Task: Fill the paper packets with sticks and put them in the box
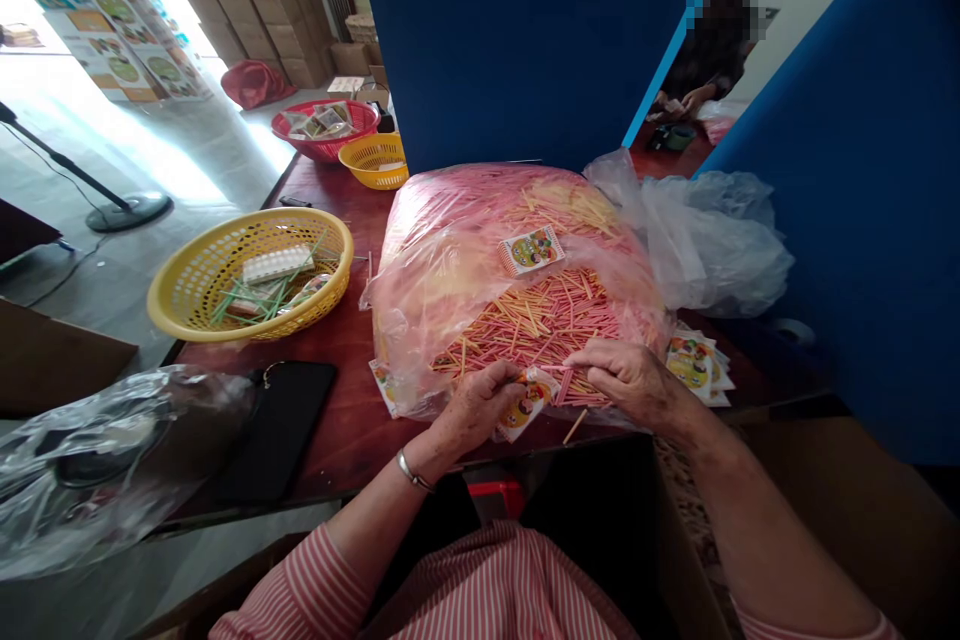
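Observation:
My left hand (484, 402) pinches a small printed packet (526, 406) with cartoon pictures, close to the table's front edge. Between the thumb and fingers of my right hand (626, 378) is a thin pink stick (553, 368), its other end close to the packet's top edge. Behind both hands lies a big clear plastic bag (427, 280), its opening full of pink and yellow sticks (555, 315). Another printed packet (532, 250) rests on top of the bag. A loose yellow stick (575, 427) lies below my right hand.
More packets (697, 365) lie stacked right of the bag. On the left stand a yellow basket (161, 305) with green sticks, a smaller yellow basket (375, 178) and a red basket (326, 150). Blue partitions (495, 40) rise behind; another person's hand (699, 98) shows through the gap.

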Tool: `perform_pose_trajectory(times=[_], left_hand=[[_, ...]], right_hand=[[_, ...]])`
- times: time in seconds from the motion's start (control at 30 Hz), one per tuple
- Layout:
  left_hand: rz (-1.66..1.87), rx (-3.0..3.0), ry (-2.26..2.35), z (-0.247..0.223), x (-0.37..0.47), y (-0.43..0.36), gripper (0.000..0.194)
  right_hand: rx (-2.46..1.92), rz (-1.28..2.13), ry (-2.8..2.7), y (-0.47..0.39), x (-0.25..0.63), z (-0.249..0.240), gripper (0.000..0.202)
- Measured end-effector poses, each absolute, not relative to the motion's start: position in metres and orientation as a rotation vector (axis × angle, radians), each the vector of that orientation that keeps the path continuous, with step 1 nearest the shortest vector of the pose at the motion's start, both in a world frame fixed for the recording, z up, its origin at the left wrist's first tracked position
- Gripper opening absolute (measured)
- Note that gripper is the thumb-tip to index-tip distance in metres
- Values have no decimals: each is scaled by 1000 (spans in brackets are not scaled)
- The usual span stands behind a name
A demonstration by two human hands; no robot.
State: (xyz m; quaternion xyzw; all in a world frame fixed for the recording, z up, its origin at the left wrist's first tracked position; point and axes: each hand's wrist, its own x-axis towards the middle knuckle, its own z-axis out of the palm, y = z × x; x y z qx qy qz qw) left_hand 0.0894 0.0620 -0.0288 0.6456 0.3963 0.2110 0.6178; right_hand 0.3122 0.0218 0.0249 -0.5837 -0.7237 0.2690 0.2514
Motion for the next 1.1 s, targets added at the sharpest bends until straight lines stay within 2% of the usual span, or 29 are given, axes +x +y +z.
perform_pose_trajectory(times=[0.3,0.5,0.67,0.73,0.83,0.97,1.03,1.1], left_hand=[[459,1579,806,-20,95,60,18],[564,1517,792,-27,101,60,13],[564,1537,704,-28,105,56,14],[551,1455,685,-25,110,54,13],[557,1192,700,-17,131,47,11],[551,899,646,-10,194,32,18],[547,855,623,-14,237,24,20],[568,875,627,-25,280,21,20]], right_hand=[[-1666,822,-2065,30,289,33,24],[-1454,825,-1802,22,262,6,52],[-1307,785,-1940,13,257,14,53],[-1349,700,-1790,7,263,18,54],[-1478,633,-1418,-7,283,12,46],[-1638,448,-1009,-32,344,-8,33],[-1751,265,-828,-40,389,-17,38],[-1899,255,-751,-43,437,-24,49]])
